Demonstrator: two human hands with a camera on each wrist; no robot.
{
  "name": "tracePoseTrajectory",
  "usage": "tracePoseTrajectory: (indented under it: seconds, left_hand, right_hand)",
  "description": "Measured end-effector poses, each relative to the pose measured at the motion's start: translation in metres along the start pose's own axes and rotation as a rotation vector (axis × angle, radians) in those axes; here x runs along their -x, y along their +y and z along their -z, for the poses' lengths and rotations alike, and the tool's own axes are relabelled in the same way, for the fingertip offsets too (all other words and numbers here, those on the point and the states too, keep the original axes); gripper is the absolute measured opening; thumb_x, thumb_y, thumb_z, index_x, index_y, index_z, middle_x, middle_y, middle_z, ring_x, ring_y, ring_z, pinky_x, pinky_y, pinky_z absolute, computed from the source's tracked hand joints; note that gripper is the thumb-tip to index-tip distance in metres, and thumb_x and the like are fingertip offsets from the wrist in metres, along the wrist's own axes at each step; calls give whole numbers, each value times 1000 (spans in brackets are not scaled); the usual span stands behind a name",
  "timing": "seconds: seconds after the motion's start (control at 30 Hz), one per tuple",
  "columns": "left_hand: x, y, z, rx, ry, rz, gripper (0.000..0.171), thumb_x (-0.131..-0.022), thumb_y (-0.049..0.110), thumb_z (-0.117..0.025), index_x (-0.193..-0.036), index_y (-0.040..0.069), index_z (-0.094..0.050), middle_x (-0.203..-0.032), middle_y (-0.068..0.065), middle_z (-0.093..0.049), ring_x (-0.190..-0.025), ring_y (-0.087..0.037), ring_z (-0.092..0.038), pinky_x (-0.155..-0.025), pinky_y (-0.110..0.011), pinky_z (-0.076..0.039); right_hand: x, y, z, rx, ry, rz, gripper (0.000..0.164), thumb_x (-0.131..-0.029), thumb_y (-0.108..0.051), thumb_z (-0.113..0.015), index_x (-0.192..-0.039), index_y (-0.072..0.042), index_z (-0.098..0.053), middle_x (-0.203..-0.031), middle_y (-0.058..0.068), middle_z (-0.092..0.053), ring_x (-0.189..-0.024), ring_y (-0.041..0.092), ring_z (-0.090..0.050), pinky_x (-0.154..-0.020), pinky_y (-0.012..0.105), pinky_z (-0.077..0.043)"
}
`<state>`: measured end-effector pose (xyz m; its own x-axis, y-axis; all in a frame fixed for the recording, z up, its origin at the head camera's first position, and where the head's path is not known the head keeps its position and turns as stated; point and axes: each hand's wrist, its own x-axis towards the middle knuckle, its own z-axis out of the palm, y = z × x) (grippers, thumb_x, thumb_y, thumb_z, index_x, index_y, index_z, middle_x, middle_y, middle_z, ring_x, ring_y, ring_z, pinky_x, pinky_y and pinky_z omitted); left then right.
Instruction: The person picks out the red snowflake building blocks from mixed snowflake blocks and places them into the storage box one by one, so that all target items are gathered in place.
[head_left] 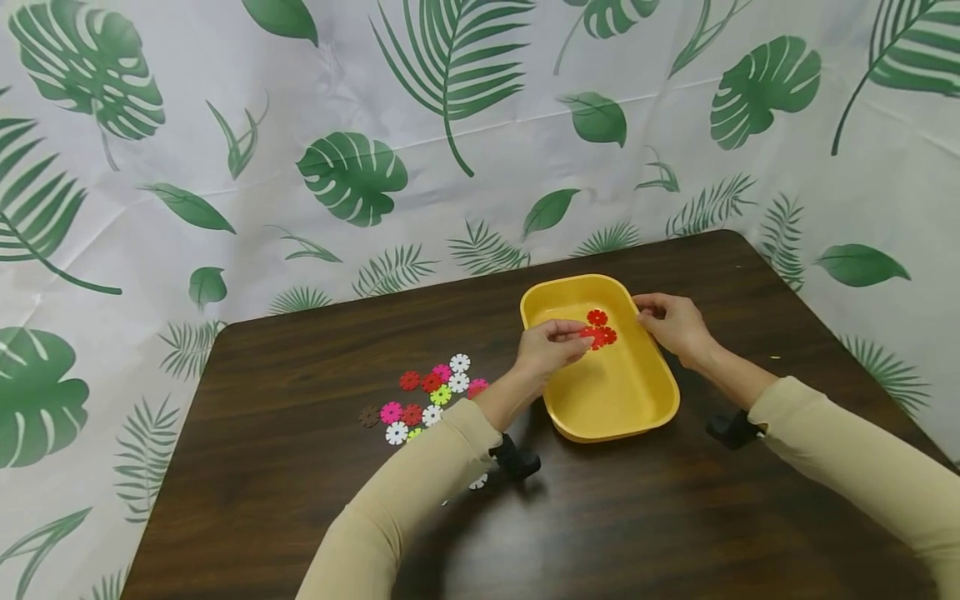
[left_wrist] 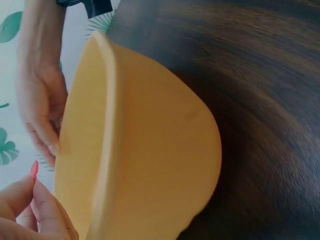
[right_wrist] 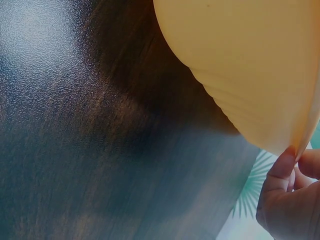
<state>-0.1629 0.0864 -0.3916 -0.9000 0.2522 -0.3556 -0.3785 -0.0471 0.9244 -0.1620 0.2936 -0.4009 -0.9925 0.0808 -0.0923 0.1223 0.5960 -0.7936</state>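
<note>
My left hand is over the yellow plastic tray and pinches a small red notched disc between thumb and fingertip. Below that disc, more red discs lie on the tray floor, partly covered by the fingers in the head view. At the tray's far right side, my right hand grips the rim. In the right wrist view, thumb and finger pinch the rim's edge from both sides.
Left of the tray, notched discs lie loosely on the dark wood table: white, pink, yellow-green, red and brown. My left forearm covers part of them. A leaf-patterned cloth hangs behind the table.
</note>
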Motion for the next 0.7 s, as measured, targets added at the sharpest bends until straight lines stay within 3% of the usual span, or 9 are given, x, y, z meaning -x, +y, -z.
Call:
tracePoseTrajectory:
  seconds: [0.17, 0.47, 0.7]
  left_hand:
    - [-7, -6, -15, -4, 42, 10, 17, -80, -2, -71, -96, 2, -70, -77, -3, -62, -68, -10, -60, -74, -29, -56]
    - [-17, -13, -31, -40, 147, 67, 14, -79, -3, -71, -91, 5, -71, -73, 0, -59, -64, -10, -56, -71, -27, -56]
    - [-22, -16, -41, -73, 215, 154, 14, -78, -3, -71, -90, 5, -70, -73, -1, -59, -63, -11, -55, -73, -28, -56]
  right_hand:
    - [0, -1, -1, -5, -1, -9, 36, -95, -1, -48, -130, 8, -48, -106, 23, -52, -89, 30, -50, -62, 11, -48]
    - [0, 0, -1, -3, -6, 0, 36, -95, -1, -48, -130, 9, -48, -104, 21, -52, -87, 29, -49, -61, 12, -49]
    - [0, 0, 0, -4, -2, 3, 36, -95, -1, -49, -130, 9, -48, -103, 22, -53, -87, 28, -49, -61, 12, -48]
